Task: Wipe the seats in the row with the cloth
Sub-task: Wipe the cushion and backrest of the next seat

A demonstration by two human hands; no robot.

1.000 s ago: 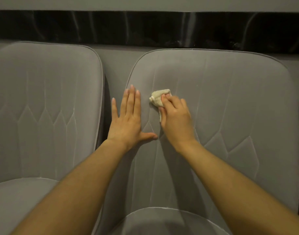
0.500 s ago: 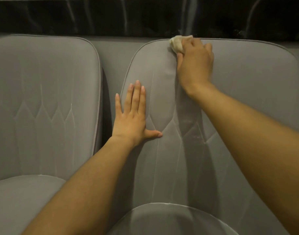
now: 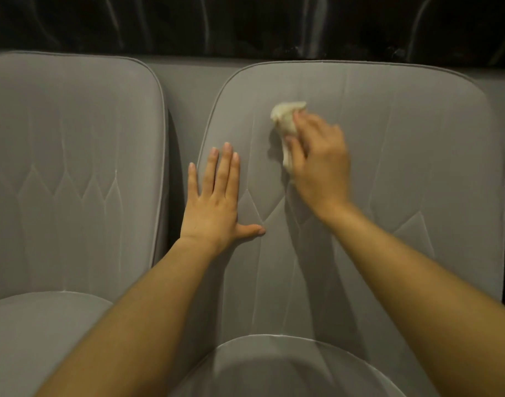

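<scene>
Two grey upholstered seats stand side by side. The right seat's backrest (image 3: 403, 156) fills the middle and right of the view. My right hand (image 3: 320, 164) presses a crumpled cream cloth (image 3: 285, 121) against the upper middle of that backrest; the hand is blurred by motion. My left hand (image 3: 214, 204) lies flat on the same backrest near its left edge, fingers spread and pointing up, holding nothing. The left seat's backrest (image 3: 73, 167) stands untouched to the left.
The right seat's cushion (image 3: 274, 368) shows at the bottom centre and the left seat's cushion (image 3: 30, 325) at the bottom left. A narrow dark gap (image 3: 172, 167) separates the two backrests. Behind them runs a dark glossy wall panel (image 3: 245, 21).
My right hand went up with the cloth from mid backrest to the top edge, then came back down to the upper middle. The left hand stayed flat in place.
</scene>
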